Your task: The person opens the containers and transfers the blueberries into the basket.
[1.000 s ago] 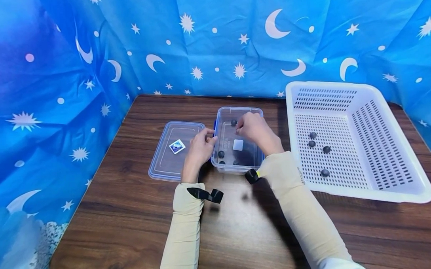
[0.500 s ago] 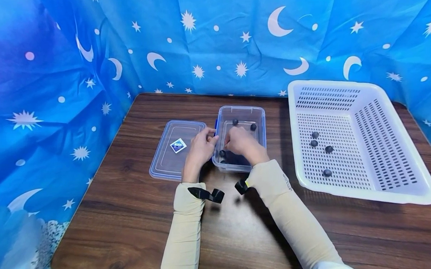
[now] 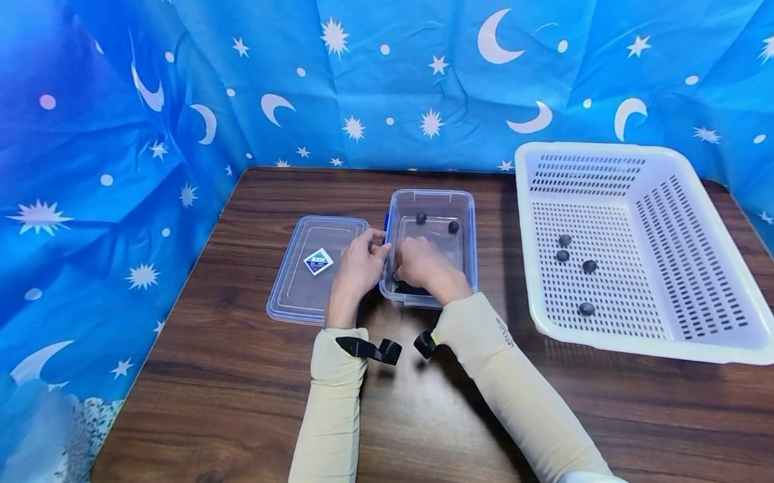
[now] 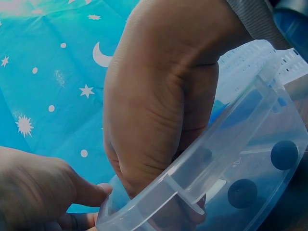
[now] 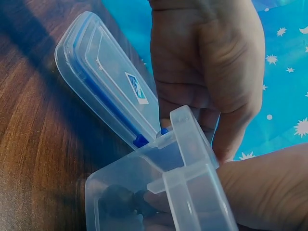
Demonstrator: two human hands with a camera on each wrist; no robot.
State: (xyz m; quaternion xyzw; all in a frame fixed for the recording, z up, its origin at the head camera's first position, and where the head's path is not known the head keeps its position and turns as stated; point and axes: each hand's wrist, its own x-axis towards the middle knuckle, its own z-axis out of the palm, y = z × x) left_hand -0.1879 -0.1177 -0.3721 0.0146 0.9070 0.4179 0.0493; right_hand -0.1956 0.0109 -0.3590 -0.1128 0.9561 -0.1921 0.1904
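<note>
A clear plastic food container (image 3: 408,300) stands without its lid on the table. My left hand (image 3: 359,266) holds its left rim between thumb and fingers. The right hand (image 3: 422,264) reaches down inside, fingers bent, near the front left corner. In the right wrist view, its fingertips meet a dark ball (image 5: 143,203) behind the cloudy wall; whether they pinch it is unclear. Another dark ball (image 5: 115,199) lies beside that one. Toward the back of the container are two more balls, one left (image 3: 421,218) and one right (image 3: 453,227).
The blue-edged lid (image 3: 292,273) lies flat to the container's left. On the right stands a white slotted basket (image 3: 758,328), with several dark balls (image 3: 589,266) on its floor. A blue star-patterned curtain (image 3: 381,71) hangs behind the brown wooden table (image 3: 239,410).
My right hand has moved left and toward the front inside the container, uncovering the ball at the back right and covering those at the front left. The left hand has stayed at the rim.
</note>
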